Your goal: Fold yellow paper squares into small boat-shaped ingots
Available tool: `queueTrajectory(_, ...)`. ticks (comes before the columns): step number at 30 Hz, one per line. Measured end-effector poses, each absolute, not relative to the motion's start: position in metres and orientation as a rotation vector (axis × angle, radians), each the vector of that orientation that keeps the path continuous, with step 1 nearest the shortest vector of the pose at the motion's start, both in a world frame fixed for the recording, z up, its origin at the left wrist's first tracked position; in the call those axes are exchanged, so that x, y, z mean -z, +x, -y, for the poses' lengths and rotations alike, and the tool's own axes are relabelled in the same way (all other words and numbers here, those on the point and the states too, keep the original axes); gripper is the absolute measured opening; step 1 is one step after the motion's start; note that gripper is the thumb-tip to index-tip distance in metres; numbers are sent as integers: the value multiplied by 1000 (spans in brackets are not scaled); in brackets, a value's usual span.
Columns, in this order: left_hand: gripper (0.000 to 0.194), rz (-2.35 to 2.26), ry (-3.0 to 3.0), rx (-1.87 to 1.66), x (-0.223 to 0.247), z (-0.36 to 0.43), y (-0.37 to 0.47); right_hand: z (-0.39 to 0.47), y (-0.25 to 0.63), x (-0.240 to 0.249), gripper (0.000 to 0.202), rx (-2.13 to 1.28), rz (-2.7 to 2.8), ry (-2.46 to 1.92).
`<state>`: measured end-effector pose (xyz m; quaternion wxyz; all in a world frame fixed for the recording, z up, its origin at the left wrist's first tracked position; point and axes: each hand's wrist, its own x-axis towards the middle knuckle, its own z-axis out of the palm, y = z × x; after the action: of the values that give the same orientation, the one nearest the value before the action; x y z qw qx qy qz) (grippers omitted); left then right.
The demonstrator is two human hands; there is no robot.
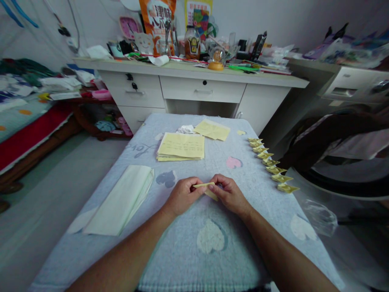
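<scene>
Between my two hands, low over the cloth-covered table, is a small folded piece of yellow paper (210, 192). My left hand (186, 195) pinches its left end between thumb and fingers. On the other end, my right hand (228, 193) is closed with the thumb pressed on the paper. Beyond my hands lies a stack of yellow paper sheets (181, 146) with writing on top. A loose yellow sheet (212, 129) rests behind it, beside a crumpled white tissue (186, 129). Several small folded paper boats (282, 178) stand in a row along the table's right edge.
A folded pale green-white paper or cloth (121, 200) lies on the table's left side. Behind the table stands a white desk (200, 87) crowded with a jar (192, 42), bags and small items. A bed (33, 121) is at left, a washing machine (349, 87) at right.
</scene>
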<state>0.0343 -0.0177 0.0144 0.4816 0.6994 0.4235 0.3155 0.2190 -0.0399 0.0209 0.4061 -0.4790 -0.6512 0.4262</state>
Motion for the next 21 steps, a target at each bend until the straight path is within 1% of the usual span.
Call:
queueTrajectory(4, 30, -1037, 1619, -816, -14, 15, 32, 39, 219, -20, 27, -1181, 1552, -1181)
queueTrajectory(7, 34, -1048, 1544, -839, -12, 14, 31, 39, 219, -16, 26, -1256, 1482, -1139)
queueTrajectory(11, 40, -1030, 1439, -965, -14, 15, 30, 38, 219, -12, 25, -1279, 1368, -1106)
queueTrajectory(13, 38, -944, 1388, -990, -16, 17, 30, 38, 219, -13, 24, -1290, 1285, -1090)
queueTrajectory(15, 34, -796, 1328, -936, -17, 19, 32, 38, 218, -15, 24, -1331, 1197, -1066)
queueTrajectory(18, 35, -597, 1251, -847, -15, 22, 38, 38, 216, -17, 25, -1382, 1137, -1045)
queueTrajectory(21, 35, -561, 1223, -848, -11, 22, 43, 37, 216, -16, 26, -1423, 1150, -1026)
